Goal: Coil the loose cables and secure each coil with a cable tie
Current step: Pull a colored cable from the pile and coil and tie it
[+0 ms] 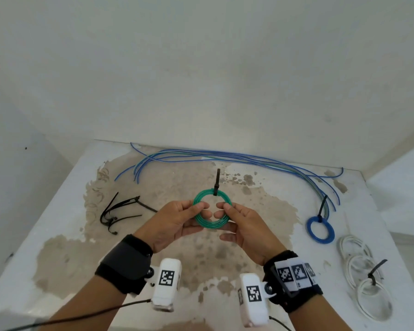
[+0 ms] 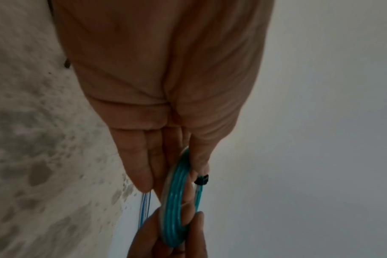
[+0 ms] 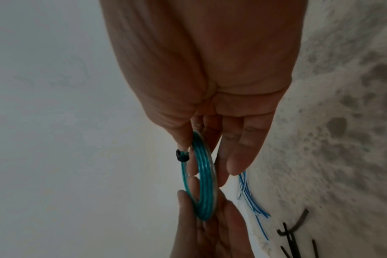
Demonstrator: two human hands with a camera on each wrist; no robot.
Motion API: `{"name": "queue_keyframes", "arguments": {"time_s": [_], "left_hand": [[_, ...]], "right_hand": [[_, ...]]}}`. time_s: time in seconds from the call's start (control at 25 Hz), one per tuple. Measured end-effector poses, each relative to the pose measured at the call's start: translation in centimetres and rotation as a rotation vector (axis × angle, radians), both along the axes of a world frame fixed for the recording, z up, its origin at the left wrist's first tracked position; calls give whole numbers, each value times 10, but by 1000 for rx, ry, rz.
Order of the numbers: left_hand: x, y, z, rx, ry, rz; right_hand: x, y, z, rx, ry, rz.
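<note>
Above the stained white worktop (image 1: pixel 285 194), the left hand (image 1: pixel 175 225) and right hand (image 1: pixel 246 230) each pinched a side of the green coiled cable ring (image 1: pixel 212 224), its black plastic cable tie (image 1: pixel 217 181) standing upward.

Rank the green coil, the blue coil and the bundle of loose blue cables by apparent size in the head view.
1. Bundle of loose blue cables, spanning the table's far edge.
2. and 3. Green coil and blue coil: unsure; green looks slightly larger but is held up nearer the camera.
</note>
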State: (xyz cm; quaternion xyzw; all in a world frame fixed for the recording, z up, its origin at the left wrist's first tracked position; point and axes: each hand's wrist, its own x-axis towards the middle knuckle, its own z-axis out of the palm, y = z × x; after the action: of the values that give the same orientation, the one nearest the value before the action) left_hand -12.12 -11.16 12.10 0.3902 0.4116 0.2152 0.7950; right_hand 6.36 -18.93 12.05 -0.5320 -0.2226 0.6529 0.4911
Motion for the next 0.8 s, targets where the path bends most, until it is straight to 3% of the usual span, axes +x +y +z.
{"name": "queue_keyframes", "arguments": {"time_s": [0.28,0.68,0.8], "left_hand": [[-28,-2,-13,2,-100,82],[16,-24,-16,-54,-98,-84],[41,-31,-32,33,71,-195]], "right_hand": [[-46,-26,-11,-39,368,-166],[-21,-57,-20,86,366,-287],[5,-74,-29,66,235,-298]]}}
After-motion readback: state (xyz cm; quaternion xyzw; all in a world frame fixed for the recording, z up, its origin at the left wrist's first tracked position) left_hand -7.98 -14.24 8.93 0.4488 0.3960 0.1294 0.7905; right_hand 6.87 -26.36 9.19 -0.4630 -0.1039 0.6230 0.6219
